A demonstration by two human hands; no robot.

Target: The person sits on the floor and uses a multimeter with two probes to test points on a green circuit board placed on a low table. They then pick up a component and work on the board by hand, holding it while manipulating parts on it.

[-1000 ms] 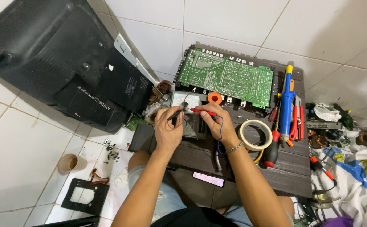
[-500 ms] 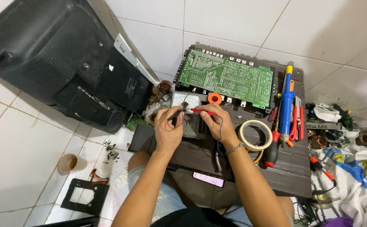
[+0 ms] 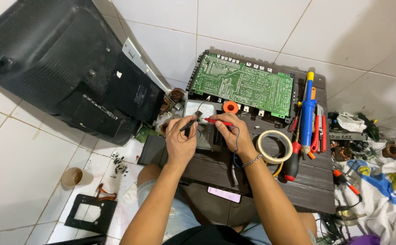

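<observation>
My left hand (image 3: 180, 141) pinches a black test probe (image 3: 189, 124), and my right hand (image 3: 229, 134) pinches a red test probe (image 3: 218, 121). Both probe tips meet on a tiny component (image 3: 199, 115) held just above an analogue multimeter (image 3: 201, 127) that lies on the dark wooden table (image 3: 261, 177). A thin wire runs down from my right hand across the wrist, which wears a chain bracelet. Behind the meter lies a large green circuit board (image 3: 241, 85).
A black television back cover (image 3: 66, 68) leans at the left. On the table: an orange solder spool (image 3: 230, 107), tape roll (image 3: 274, 146), blue desoldering pump (image 3: 307, 113), red pliers (image 3: 318, 134), screwdriver (image 3: 292, 164), phone (image 3: 224, 194). Cup (image 3: 75, 177), screws and black bracket (image 3: 90, 214) lie on the floor tiles; clutter at right.
</observation>
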